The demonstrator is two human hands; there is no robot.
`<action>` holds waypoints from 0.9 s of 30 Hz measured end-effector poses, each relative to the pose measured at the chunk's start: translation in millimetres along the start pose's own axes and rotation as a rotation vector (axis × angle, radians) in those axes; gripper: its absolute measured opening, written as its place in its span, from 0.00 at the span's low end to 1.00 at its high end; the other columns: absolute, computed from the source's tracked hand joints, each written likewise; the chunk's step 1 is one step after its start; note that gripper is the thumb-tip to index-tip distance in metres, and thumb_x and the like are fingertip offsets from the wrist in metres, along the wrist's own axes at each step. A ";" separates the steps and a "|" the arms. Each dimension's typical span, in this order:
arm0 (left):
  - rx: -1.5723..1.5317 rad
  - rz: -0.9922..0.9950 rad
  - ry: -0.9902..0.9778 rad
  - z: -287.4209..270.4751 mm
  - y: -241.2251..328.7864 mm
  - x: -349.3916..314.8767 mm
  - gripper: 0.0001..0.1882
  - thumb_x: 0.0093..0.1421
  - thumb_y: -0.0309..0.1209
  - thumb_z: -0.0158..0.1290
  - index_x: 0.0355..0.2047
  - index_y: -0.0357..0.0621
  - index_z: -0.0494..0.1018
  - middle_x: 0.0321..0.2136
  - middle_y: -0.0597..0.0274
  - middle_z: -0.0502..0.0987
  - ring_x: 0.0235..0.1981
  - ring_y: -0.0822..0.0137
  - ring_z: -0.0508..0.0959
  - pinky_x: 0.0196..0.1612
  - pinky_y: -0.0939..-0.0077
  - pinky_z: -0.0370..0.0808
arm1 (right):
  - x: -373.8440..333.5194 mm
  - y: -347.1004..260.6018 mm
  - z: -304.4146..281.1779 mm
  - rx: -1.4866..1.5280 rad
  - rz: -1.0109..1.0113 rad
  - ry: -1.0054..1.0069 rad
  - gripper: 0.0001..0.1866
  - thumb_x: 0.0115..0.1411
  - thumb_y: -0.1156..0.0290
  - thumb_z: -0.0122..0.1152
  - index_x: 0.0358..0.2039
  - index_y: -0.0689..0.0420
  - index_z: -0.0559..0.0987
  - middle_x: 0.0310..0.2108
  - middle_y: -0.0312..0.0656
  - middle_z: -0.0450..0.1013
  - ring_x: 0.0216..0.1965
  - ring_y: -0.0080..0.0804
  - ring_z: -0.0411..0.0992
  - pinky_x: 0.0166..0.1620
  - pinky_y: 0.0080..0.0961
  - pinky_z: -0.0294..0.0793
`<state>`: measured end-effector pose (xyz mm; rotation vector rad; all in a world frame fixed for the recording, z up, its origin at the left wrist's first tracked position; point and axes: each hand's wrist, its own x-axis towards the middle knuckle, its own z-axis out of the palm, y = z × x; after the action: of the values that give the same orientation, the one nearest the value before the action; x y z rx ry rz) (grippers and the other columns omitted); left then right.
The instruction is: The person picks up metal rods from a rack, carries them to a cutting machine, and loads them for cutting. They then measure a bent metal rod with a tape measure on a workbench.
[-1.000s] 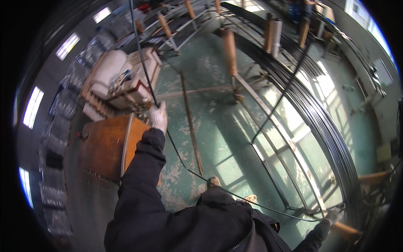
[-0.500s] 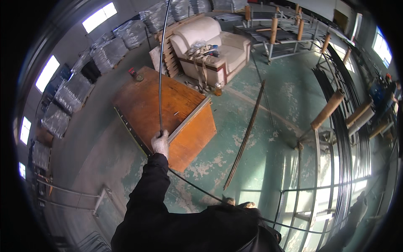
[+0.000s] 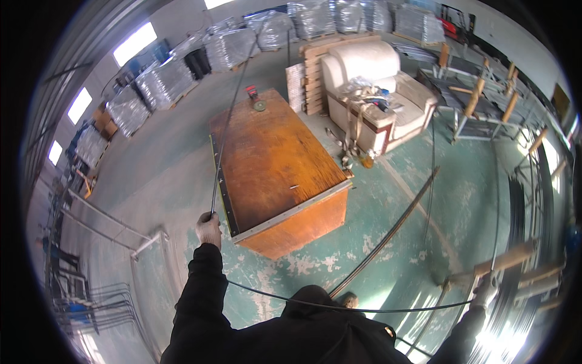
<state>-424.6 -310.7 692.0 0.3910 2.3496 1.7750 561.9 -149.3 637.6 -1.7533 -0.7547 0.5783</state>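
Observation:
My left hand (image 3: 209,230), in a pale glove, is closed round a long thin black rod (image 3: 227,130) beside the near left corner of a wooden box-like table (image 3: 279,151). The rod slants up over the table's left side. Below the hand, a dark length (image 3: 339,310) curves across in front of my body toward my right hand (image 3: 485,291). That hand, also gloved, is closed at the lower right where this length meets a thin upright stretch (image 3: 497,218). Its fingers are small and partly blurred. A small red tool with a round disc (image 3: 256,100) lies on the table's far end.
A pale armchair (image 3: 376,91) with straps and odds and ends stands beyond the table, against a pallet (image 3: 313,73). Long thin strips (image 3: 394,230) lie on the green floor. Metal racks with cardboard-brown rollers (image 3: 506,256) line the right side. Wrapped stacks (image 3: 230,48) stand behind.
The view has turned, so the table and armchair sit farther right. My left hand has moved left, off the table's near edge, with the rod. My right hand shows more clearly at the lower right.

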 end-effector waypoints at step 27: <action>0.572 -0.016 -0.205 136.5 -143.2 132.7 0.22 0.58 0.35 0.66 0.53 0.43 0.85 0.48 0.45 0.88 0.50 0.44 0.87 0.57 0.55 0.83 | 135.2 -179.7 759.0 -0.462 -0.146 -0.414 0.32 0.72 0.40 0.64 0.43 0.63 0.88 0.36 0.41 0.83 0.21 0.35 0.71 0.23 0.35 0.68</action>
<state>-526.1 -181.5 519.5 0.5899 2.6518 0.9668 82.1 478.2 585.4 -1.9956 -1.3816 0.7181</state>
